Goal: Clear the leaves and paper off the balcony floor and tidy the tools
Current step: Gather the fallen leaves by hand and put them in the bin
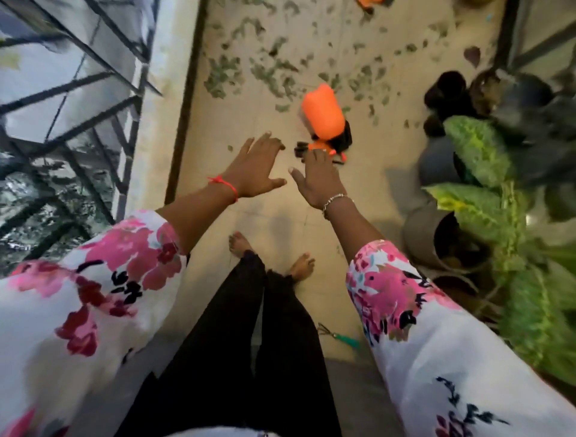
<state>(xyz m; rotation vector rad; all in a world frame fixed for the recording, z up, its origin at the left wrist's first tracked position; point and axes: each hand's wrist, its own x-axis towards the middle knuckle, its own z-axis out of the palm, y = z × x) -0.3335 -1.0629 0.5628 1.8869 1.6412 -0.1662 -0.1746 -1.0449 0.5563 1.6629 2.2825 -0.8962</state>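
An orange spray bottle with a black and orange pump head lies on its side on the pale balcony floor. My right hand hovers just in front of its pump head, fingers spread, holding nothing. My left hand, with a red thread at the wrist, is stretched out beside it, also with fingers apart. Many green leaf scraps are scattered over the floor beyond the bottle. A small hand rake with a teal handle lies on the floor by my right sleeve.
A metal grille railing runs along the left. Grey pots with big green-leaved plants stand along the right, with black pots behind. Another orange object shows at the far top edge. My bare feet stand mid-floor.
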